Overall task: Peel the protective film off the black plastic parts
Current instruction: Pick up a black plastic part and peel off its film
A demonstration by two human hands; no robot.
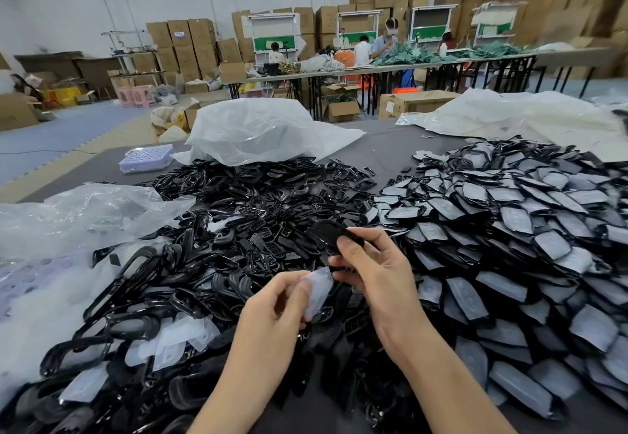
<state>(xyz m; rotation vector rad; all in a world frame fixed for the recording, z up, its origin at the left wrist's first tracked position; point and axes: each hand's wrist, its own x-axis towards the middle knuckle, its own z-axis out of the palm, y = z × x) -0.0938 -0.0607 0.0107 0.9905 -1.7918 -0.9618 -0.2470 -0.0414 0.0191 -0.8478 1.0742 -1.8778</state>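
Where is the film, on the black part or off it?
Off, it seems: the left hand pinches the translucent film below the black part, which the right hand holds bare.

On the table [390, 148], a heap of bare parts [244, 202] fills the left and middle, a heap of filmed parts [526, 229] the right. A bag [258, 131] lies behind the bare heap, a tray [146, 159] left of it, another bag [85, 216] at the near left.
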